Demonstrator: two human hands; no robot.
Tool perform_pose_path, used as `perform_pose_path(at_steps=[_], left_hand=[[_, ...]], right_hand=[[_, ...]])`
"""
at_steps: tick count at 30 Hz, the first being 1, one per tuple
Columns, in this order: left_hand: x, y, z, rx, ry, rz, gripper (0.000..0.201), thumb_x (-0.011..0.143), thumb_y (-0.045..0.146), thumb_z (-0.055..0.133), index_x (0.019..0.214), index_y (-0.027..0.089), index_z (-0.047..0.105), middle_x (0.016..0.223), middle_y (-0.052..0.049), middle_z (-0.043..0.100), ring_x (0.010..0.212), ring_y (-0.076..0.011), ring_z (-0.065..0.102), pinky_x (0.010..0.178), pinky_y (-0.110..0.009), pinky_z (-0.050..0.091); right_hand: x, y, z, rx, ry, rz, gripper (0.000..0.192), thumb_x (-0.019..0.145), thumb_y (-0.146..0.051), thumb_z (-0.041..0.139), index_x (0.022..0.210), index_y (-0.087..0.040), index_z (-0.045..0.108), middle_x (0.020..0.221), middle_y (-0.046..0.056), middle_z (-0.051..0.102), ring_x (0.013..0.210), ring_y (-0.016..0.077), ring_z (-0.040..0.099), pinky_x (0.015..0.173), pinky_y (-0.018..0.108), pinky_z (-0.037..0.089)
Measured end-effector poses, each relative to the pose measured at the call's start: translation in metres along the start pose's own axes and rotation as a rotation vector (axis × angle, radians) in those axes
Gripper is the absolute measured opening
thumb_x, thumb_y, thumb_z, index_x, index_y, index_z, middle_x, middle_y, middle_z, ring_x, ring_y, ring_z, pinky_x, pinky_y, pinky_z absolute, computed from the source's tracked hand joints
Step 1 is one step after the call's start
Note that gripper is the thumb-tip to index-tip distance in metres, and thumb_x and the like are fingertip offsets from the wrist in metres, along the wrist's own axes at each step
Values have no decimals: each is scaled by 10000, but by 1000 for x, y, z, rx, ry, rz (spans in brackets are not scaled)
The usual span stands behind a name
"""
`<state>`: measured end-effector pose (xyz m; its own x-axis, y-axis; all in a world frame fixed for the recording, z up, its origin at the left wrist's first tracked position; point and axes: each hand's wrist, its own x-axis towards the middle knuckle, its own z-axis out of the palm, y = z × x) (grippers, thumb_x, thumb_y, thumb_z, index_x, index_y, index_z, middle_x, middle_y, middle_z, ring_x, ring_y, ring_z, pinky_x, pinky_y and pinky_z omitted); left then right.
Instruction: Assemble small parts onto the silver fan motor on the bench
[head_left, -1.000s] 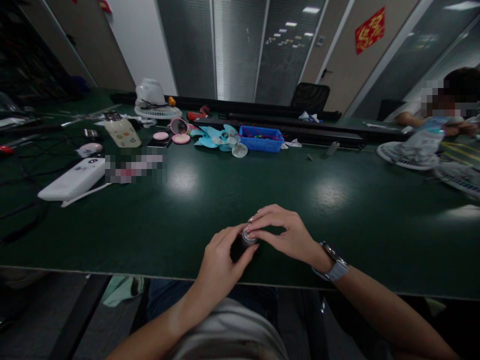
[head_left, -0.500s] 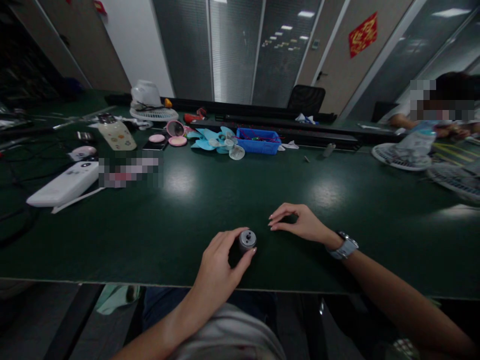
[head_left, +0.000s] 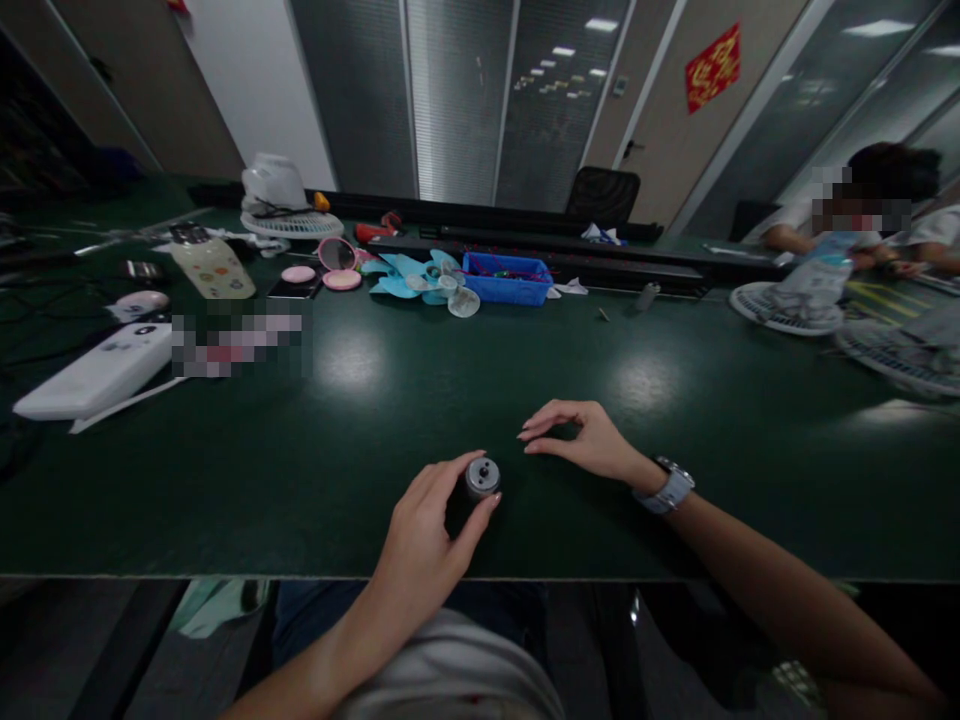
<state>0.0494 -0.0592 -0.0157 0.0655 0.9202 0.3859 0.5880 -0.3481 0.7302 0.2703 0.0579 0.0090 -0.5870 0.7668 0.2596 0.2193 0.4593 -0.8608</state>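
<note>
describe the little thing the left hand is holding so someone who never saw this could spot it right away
Start at the long dark green table and follow its near edge to the middle, where the person's left hand rests. Its fingers wrap a small dark cylinder with a round silvery metal end facing up. Nothing else lies near it; the right hand hovers apart, and the clutter sits far back.

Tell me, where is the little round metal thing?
The small metal cylinder stands on the green table near its front edge, gripped by the left hand, with the right hand just beside it.
</note>
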Motion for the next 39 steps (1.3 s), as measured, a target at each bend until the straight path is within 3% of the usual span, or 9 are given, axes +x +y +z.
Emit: perform_pose_path(at_steps=[3, 10, 21, 27, 31, 39], left_hand=[[1, -1, 0, -42, -2, -2, 343, 890, 256, 651, 1227, 213, 606, 1128, -84, 699, 1023, -246, 661, 892, -367, 531], [0, 0, -1, -97, 10, 2, 325, 880, 231, 667, 1202, 205, 635, 1086, -68, 717, 989, -226, 672, 875, -331, 534], [4, 4, -2, -150, 48, -83, 234, 805, 199, 732, 1038, 216, 731, 976, -48, 766, 864, -233, 714, 790, -333, 565], [2, 3, -1, -136, 45, -101, 269, 824, 227, 727, 1091, 204, 704, 1009, -54, 758, 899, -236, 707, 814, -341, 549], [0, 1, 1, -123, 45, -47, 284, 850, 226, 701, 1133, 208, 673, 1040, -59, 741, 937, -230, 693, 839, -333, 540], [-1, 0, 0, -80, 23, -16, 305, 874, 216, 671, 1177, 193, 647, 1059, -71, 725, 974, -232, 674, 866, -332, 523]], right_hand=[[1, -17, 20, 120, 143, -66, 296, 743, -362, 834, 953, -191, 714, 919, 61, 774, 886, 219, 744, 837, 389, 597], [1, -42, 46, 167, 65, -160, 153, 765, -241, 827, 900, -221, 758, 895, 30, 765, 862, 192, 731, 806, 333, 593], [5, -44, 47, 91, -7, -166, 128, 801, -265, 797, 920, -230, 764, 888, 31, 758, 888, 200, 719, 819, 341, 570], [12, -49, 32, 38, -178, -174, 327, 774, -218, 818, 1088, -243, 730, 1072, 41, 744, 1033, 213, 685, 933, 370, 532], [15, -51, 27, 41, -255, -165, 223, 818, -204, 778, 1038, -229, 748, 1020, 41, 751, 1007, 206, 688, 904, 360, 540], [9, -48, 35, 85, -131, -171, 150, 841, -183, 752, 988, -213, 758, 992, 49, 751, 959, 195, 699, 881, 341, 549]])
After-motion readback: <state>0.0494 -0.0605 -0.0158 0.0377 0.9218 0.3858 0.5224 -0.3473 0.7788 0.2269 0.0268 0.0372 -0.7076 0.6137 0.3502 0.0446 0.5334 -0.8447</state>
